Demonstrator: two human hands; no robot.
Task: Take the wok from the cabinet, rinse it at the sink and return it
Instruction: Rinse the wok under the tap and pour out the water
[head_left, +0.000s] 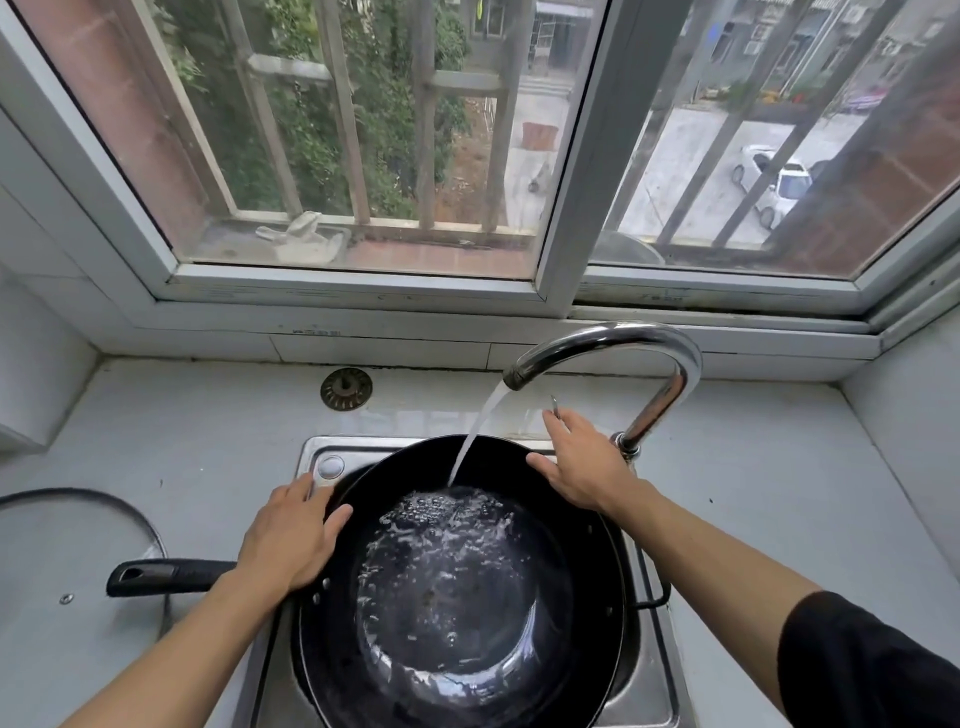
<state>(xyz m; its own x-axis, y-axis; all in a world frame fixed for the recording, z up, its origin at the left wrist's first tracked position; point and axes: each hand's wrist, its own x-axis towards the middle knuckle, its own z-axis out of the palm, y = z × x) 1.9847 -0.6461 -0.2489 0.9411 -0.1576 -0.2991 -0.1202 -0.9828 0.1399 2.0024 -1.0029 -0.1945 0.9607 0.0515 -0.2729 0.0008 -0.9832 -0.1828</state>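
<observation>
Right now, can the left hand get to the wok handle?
Probably yes. The left hand rests on the wok rim just beside where the black handle joins, and the handle sticks out over the counter with nothing on it.

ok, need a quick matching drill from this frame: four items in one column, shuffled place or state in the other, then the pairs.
Items
1. black round wok
2. curved chrome faucet
3. clear glass lid
4. round metal sink strainer

States
A. on the counter behind the sink
B. running water
C. flat on the counter, far left
D. in the steel sink, holding water, left hand on its rim

Pairs: 1-D, 2-B, 3-C, 4-A
</observation>
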